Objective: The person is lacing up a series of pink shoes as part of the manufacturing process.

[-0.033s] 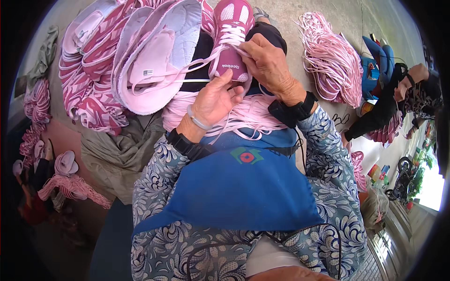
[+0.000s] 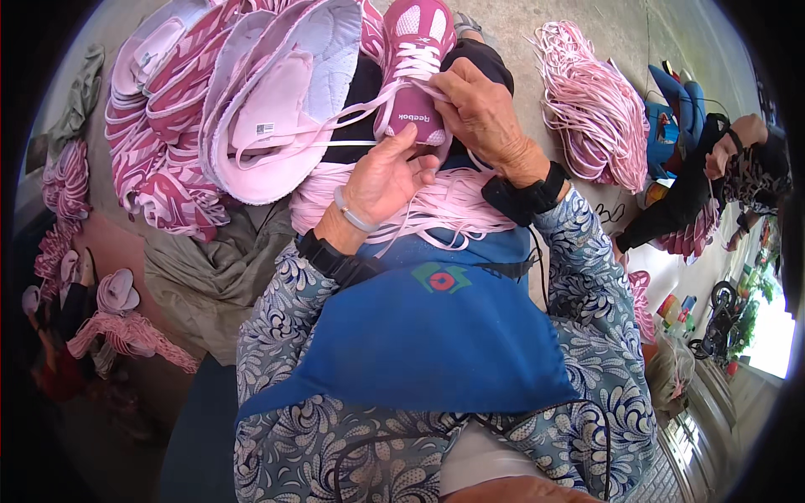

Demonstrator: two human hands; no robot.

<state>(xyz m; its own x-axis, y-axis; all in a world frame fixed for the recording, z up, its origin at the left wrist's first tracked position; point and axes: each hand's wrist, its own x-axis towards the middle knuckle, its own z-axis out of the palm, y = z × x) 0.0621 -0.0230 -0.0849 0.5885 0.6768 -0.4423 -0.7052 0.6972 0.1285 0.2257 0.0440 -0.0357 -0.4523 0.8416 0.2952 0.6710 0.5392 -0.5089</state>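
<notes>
A maroon and pink shoe upper (image 2: 417, 50) lies ahead of me, its white lace threaded in rows down the front. My left hand (image 2: 390, 176) has its thumb on the lower end of the maroon tongue, the other fingers loosely curled beneath. With bent fingers, my right hand (image 2: 482, 121) pinches a pale pink shoelace (image 2: 411, 82) at the right side of the eyelets; its fingertips are partly hidden. The lace's loose length runs left over a stack of shoe uppers (image 2: 281, 109). Below both hands, a bundle of pink laces (image 2: 444, 205) rests across my lap.
More maroon and pink uppers (image 2: 172, 159) are piled at the left, beside a grey-green cloth (image 2: 218, 268). A large heap of pink laces (image 2: 591, 109) lies on the floor at the right. Another person (image 2: 738, 151) sits at far right, near a blue object (image 2: 675, 117).
My right hand has shifted very slightly to the right. The left hand and the shoe upper hold their places.
</notes>
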